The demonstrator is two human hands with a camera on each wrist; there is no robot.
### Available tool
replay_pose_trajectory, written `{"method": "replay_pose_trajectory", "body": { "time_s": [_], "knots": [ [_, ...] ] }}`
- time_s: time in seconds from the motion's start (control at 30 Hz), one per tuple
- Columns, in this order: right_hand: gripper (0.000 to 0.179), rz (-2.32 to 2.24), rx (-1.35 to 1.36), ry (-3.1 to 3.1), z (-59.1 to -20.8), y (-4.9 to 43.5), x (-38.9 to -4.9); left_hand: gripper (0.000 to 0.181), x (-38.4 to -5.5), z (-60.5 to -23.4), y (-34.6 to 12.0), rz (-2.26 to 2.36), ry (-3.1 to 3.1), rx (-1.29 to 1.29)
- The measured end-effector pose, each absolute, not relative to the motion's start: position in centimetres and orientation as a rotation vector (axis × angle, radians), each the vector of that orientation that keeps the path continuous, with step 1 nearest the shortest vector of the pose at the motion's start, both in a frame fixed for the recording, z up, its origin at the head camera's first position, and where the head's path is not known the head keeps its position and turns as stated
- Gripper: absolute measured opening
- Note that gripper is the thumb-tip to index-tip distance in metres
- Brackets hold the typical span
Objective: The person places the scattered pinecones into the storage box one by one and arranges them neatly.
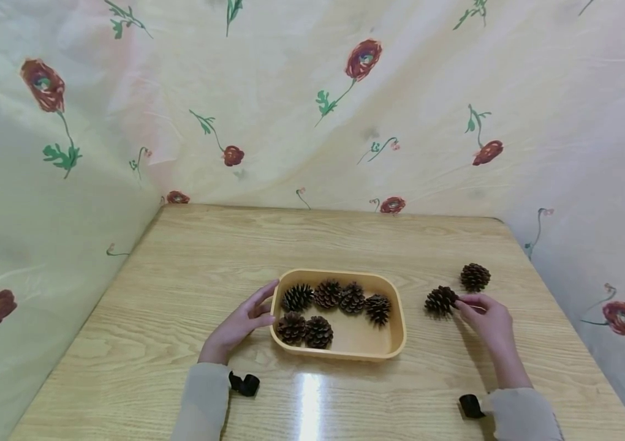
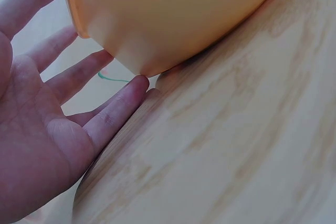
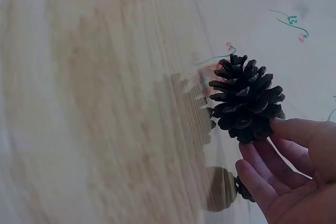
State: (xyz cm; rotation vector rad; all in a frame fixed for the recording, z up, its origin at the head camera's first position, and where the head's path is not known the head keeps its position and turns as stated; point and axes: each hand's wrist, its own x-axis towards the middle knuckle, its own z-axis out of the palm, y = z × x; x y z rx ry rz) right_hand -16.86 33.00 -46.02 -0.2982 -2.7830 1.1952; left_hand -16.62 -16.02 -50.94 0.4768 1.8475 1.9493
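Observation:
My right hand point(image 1: 486, 321) pinches a dark brown pine cone point(image 1: 441, 301) by one end, to the right of a yellow tray point(image 1: 395, 352). In the right wrist view this pine cone point(image 3: 245, 100) is between thumb and fingertips, above the tabletop. Against the tray's left side rests my left hand point(image 1: 243, 320), its fingers spread and fairly straight. The left wrist view shows those fingertips point(image 2: 137, 85) touching the tray's outer wall point(image 2: 173, 19). Several pine cones point(image 1: 352, 298) lie inside the tray, along its back and left; its front right floor is bare.
Another pine cone point(image 1: 475, 277) lies on the wooden table point(image 1: 224, 245), just behind my right hand. A flower-printed cloth point(image 1: 290, 110) hangs behind the table and on both sides. Black straps with small cylinders point(image 1: 470, 406) are at both wrists.

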Motion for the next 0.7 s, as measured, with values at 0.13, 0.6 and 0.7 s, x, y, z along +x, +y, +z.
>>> {"method": "replay_pose_trajectory", "body": {
  "time_s": [0.13, 0.6, 0.7],
  "knots": [
    [0.04, 1.16, -0.294, -2.794, -46.2, 32.7, -17.0, 0.073, -16.6, -50.9, -16.1, 1.96, 1.842, 0.485],
    [0.032, 1.064, -0.326, -2.8, -46.3, 31.8, -16.9, 0.073, -16.8, -51.1, -16.1, 1.949, 1.849, 0.478],
    [0.03, 1.02, -0.319, -2.793, -46.4, 31.7, -16.9, 0.073, -16.7, -51.0, -16.1, 1.95, 1.852, 0.487]
  ]
}}
